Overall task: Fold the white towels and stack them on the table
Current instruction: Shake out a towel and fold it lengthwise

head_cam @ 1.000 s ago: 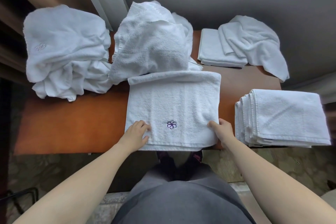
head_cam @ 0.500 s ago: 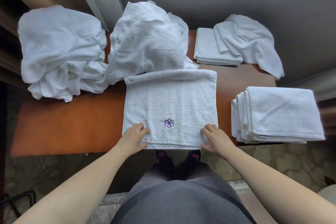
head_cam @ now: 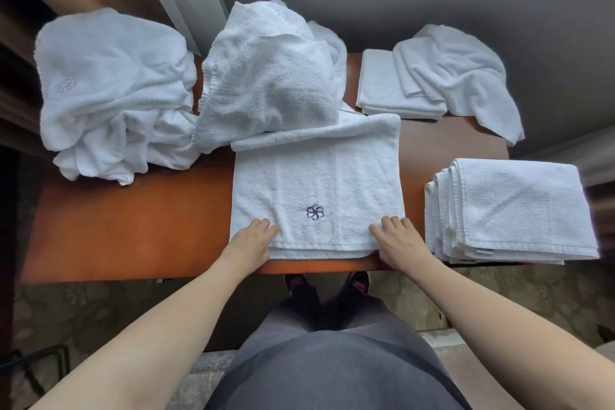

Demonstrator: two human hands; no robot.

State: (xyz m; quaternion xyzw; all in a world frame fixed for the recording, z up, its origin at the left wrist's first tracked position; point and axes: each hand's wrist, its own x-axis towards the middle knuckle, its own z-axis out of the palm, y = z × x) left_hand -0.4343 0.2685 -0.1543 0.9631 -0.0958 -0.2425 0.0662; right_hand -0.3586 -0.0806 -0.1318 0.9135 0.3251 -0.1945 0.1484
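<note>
Towel-folding is mid-step as far as I can tell: one half-folded towel [head_cam: 316, 190] with a small purple flower logo [head_cam: 314, 212] lies flat in the middle of the frame on the orange-brown table [head_cam: 133, 226], near edge lined up with the table's front edge.

Left to right: the upper left has a big crumpled heap of unfolded towels [head_cam: 113, 93], then a second rumpled towel [head_cam: 266, 76] whose lower edge sits on the far edge of the flat one. That overlap could snag the next fold, so I'd guess it needs nudging back first.

The left hand [head_cam: 249, 238] rests flat, fingers straight, on the near left corner; the right hand [head_cam: 397, 240] does the same on the near right corner. Neither is gripping anything. Next move probably calls for pinching those corners and folding over, then carrying it right.

Lower right holds the neat finished stack [head_cam: 519, 210], well clear. Upper right has a folded towel [head_cam: 389, 90] with a loose one [head_cam: 466, 80] draped across it.
</note>
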